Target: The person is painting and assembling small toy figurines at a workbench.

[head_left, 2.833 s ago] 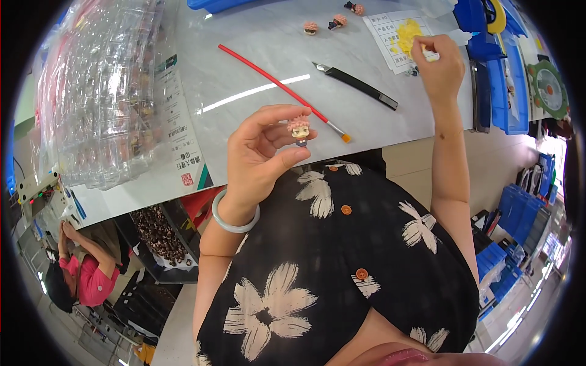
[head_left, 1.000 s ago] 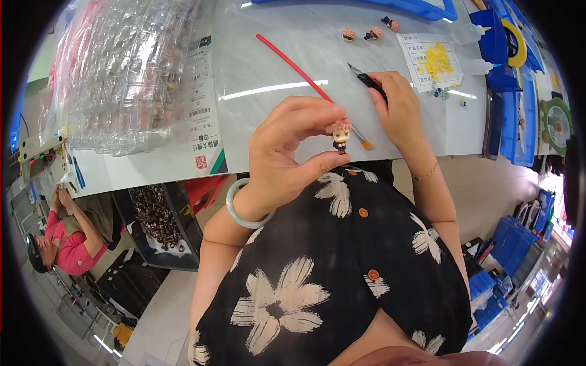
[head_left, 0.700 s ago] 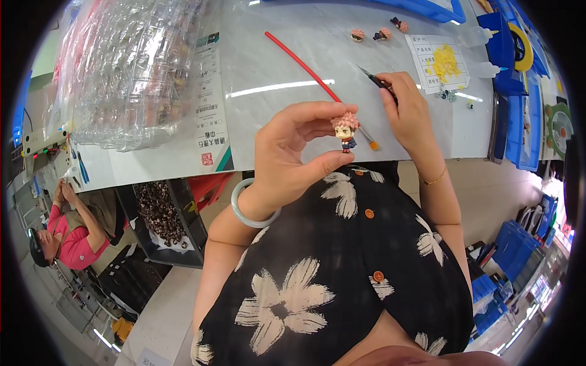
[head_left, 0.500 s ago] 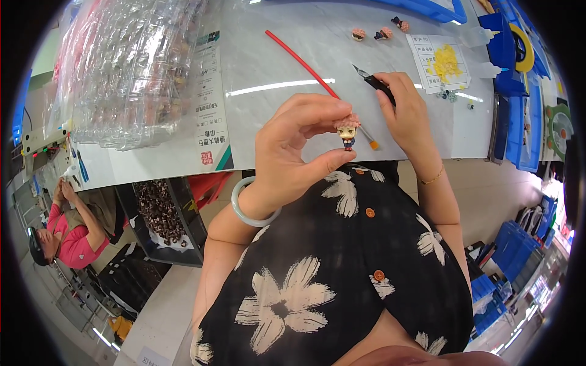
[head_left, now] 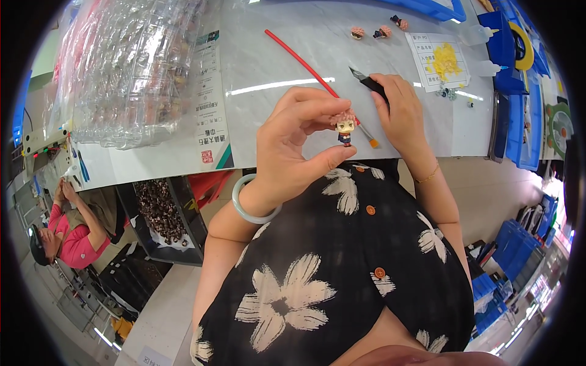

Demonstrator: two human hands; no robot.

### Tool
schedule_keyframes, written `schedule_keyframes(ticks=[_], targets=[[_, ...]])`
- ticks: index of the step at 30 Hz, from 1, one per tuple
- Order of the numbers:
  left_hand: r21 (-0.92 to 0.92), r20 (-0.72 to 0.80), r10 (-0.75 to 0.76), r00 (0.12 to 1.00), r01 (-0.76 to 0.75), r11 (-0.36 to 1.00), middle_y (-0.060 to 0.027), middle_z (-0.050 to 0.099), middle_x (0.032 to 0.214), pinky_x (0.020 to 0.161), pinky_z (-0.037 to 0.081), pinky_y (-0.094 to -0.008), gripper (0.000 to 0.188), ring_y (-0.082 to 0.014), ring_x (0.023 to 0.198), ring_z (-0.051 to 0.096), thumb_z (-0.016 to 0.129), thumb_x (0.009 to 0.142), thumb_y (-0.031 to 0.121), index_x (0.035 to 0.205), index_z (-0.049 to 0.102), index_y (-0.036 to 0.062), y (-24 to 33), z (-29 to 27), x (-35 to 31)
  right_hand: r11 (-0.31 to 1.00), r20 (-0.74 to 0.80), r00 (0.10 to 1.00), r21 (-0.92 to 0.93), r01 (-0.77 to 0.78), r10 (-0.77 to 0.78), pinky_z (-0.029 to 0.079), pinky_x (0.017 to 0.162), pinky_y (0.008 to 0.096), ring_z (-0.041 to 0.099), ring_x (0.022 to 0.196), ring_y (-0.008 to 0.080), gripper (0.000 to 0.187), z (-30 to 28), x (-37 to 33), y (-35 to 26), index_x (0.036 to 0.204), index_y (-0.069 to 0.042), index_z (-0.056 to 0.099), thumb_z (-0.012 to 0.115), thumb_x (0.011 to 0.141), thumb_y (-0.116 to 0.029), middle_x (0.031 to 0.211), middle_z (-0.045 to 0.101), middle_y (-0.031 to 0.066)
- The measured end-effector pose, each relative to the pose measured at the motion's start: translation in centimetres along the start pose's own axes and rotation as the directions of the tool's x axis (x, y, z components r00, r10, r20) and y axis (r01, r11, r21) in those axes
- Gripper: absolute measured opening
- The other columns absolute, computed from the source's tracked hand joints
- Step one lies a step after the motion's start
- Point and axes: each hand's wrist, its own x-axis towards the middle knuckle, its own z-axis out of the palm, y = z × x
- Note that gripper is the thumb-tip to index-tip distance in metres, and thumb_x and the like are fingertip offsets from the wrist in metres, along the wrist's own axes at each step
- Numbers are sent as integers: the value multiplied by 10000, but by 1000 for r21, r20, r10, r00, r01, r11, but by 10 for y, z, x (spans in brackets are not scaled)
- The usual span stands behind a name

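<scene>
A small pink-haired toy figurine (head_left: 345, 129) in dark clothes stands upright between the thumb and fingers of my left hand (head_left: 298, 137), thumb under its feet and fingers at its hair. My right hand (head_left: 400, 116) is closed round the black handle of a craft knife (head_left: 370, 83), whose blade points to the far left. The hand lies at the tabletop, apart from the figurine. Behind the figurine a red-handled paintbrush (head_left: 302, 63) lies slantwise on the table, its orange bristles toward me. Several similar figurines (head_left: 382, 32) lie farther back.
Stacked clear plastic trays (head_left: 137, 73) fill the table's left. At right lie a paper (head_left: 421, 46) with yellow scraps (head_left: 446, 61), white dropper bottles (head_left: 488, 69) and blue bins (head_left: 510, 79). A dark crate (head_left: 189, 213) of small parts sits at lower left; a person in pink (head_left: 79, 238) works beyond.
My left hand has turned the figurine slightly and shifted it a little to the left. My right hand, with the knife, has moved slightly left and turned a little.
</scene>
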Motion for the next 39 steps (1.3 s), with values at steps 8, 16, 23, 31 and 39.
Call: schedule_keyframes(ticks=[8,16,23,31,39], targets=[[14,10,53,999,-53,998,-84,449,987,799,469,-284,453,-161,892,534,680,629,-64,1055,531,-28,-4,-6,5,997,-58,996,-54,58,-61,399,741,347,505,851,289,257,7,7,5,1002,-45,548,566,747,-59,903,542,120],[43,-20,39,999,-38,998,-84,463,977,777,473,-275,453,-157,868,532,684,622,-55,1052,548,-17,-6,-7,-4,998,167,985,-45,47,-39,416,619,340,532,726,257,179,2,-8,-31,875,-73,544,614,720,-130,759,551,97],[182,-63,93,994,-80,980,-81,493,927,715,484,-253,436,-145,802,550,710,592,-39,1006,585,5,-1,-4,-1,981,332,937,118,-154,107,391,479,299,502,513,205,104,-14,-1,-35,838,-58,463,541,795,-112,604,518,68],[424,-37,171,985,-139,895,-71,549,819,650,487,-242,402,-140,717,576,744,540,-21,921,620,12,-6,-4,-2,622,-155,988,775,110,19,408,498,238,474,543,146,112,-56,-8,-58,911,-28,374,373,803,6,651,502,117],[-426,19,-364,931,337,839,-122,567,945,782,481,-286,359,-223,871,595,671,690,-4,1017,522,6,-13,-7,-3,751,-210,960,661,-1,187,418,520,230,486,556,130,109,-56,-5,-36,883,24,429,369,793,18,685,520,122]])
